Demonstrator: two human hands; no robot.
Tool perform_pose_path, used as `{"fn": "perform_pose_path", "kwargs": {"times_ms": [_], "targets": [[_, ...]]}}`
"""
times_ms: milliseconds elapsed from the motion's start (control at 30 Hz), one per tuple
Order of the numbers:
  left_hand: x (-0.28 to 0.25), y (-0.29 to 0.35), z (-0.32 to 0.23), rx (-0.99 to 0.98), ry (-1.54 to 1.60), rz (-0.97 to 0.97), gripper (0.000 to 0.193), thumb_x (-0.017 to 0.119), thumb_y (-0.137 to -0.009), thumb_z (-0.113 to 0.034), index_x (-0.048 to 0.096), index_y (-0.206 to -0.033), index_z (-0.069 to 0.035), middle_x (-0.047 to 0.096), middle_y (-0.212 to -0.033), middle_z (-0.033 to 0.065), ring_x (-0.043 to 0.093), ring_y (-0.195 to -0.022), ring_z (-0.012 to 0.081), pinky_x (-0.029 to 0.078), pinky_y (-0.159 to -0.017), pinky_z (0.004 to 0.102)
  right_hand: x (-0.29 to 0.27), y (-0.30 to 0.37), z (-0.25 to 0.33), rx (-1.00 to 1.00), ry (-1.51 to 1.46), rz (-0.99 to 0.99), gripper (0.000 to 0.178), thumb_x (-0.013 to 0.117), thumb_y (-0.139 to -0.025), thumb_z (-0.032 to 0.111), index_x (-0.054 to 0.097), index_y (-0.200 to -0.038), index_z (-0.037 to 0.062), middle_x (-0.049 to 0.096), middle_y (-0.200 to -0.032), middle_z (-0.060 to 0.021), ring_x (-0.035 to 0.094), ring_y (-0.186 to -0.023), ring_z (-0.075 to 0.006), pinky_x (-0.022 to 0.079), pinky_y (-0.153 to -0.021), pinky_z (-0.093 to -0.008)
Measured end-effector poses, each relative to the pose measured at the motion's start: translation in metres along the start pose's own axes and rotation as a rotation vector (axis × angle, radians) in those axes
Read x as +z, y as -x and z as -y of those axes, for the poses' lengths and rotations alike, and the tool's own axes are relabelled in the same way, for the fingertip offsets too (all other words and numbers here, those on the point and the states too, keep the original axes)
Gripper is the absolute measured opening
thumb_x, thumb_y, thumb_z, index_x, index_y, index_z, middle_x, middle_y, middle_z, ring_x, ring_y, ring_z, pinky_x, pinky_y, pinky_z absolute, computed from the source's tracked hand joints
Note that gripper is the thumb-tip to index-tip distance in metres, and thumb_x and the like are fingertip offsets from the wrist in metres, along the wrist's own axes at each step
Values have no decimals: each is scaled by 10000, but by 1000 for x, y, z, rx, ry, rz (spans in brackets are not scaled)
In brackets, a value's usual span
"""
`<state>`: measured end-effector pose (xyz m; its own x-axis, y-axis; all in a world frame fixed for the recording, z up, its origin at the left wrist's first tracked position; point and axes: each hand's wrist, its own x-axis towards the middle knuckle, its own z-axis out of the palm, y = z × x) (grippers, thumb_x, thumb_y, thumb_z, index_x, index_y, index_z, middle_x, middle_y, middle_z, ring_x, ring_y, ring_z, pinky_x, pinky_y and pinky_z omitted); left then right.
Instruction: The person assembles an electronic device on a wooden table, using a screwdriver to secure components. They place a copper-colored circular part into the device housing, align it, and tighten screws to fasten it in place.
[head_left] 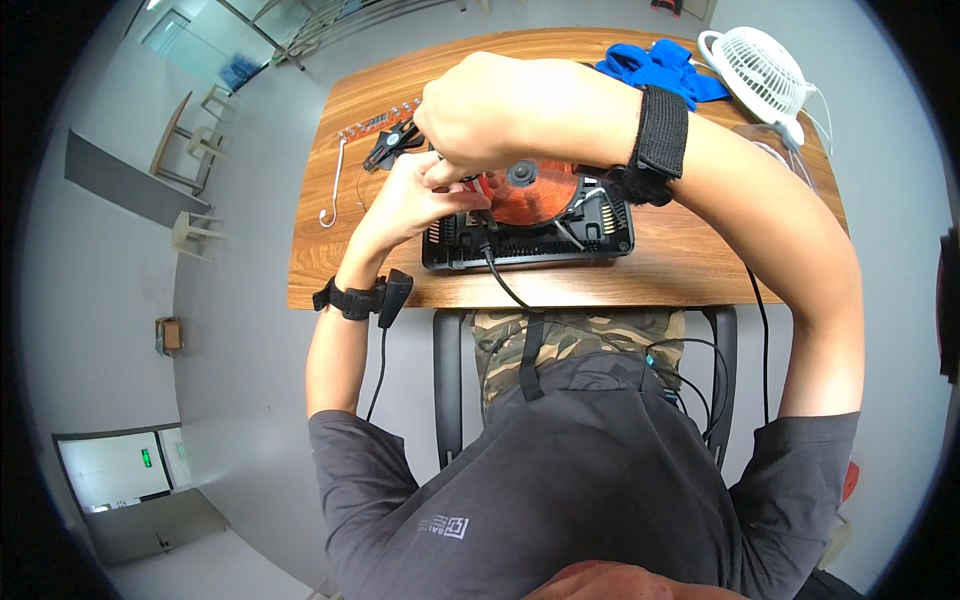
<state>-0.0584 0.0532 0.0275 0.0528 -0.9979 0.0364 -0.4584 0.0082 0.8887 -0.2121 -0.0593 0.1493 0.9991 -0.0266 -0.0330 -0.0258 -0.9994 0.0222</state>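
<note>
Apparently midway: the casing (540,264) is lying uncovered on the desk (700,265), the coil (545,196) sitting inside, while the left hand (408,200) and right hand (480,108) are meeting by the coil's left edge, that work looking unfinished, fingers bunched, any held thing too hidden to tell.

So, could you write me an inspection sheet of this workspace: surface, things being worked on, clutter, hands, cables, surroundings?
Surface: wood-grain table.
Job's things: open black housing with a copper-coloured coil inside.
Clutter: blue cloth and white fan at far right; white hook and black clamp-like tool at left.
Hands: left hand and right hand meet over the housing's left part; grip partly hidden.
Cables: black cable runs from the housing over the table's near edge.
Surroundings: white stool and cardboard box, left.
</note>
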Motion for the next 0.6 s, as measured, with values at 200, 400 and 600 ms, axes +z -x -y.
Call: {"fn": "perform_pose_path", "kwargs": {"times_ms": [200, 400, 600], "targets": [[-8, 5, 13, -105, 85, 15, 272, 851, -850, -131, 738, -1044, 21, 699, -821, -24, 569, -737, 27, 445, -636, 246, 0, 8, 0, -22, 28, 41, 293, 690, -917, 344, 804, -1038, 102, 784, -961, -104, 748, -924, -321, 602, -806, -437], [2, 3, 3, 10, 76, 11, 253, 822, -880, -139, 747, -1069, 11, 735, -871, 2, 623, -796, 55, 525, -751, 260, 9, 2, -1, 95, -30, 5, 322, 664, -925, 344, 806, -977, 61, 774, -928, -142, 746, -829, -325, 606, -750, -420], [-11, -1, 22, -82, -93, 72, 284, 779, -895, -30, 702, -1162, 26, 753, -1107, 69, 711, -1013, 137, 585, -911, 311, 2, 11, -6, -77, 51, 4, 481, 649, -955, 462, 707, -1122, 14, 748, -872, -181, 741, -818, -347, 602, -733, -427]]}}
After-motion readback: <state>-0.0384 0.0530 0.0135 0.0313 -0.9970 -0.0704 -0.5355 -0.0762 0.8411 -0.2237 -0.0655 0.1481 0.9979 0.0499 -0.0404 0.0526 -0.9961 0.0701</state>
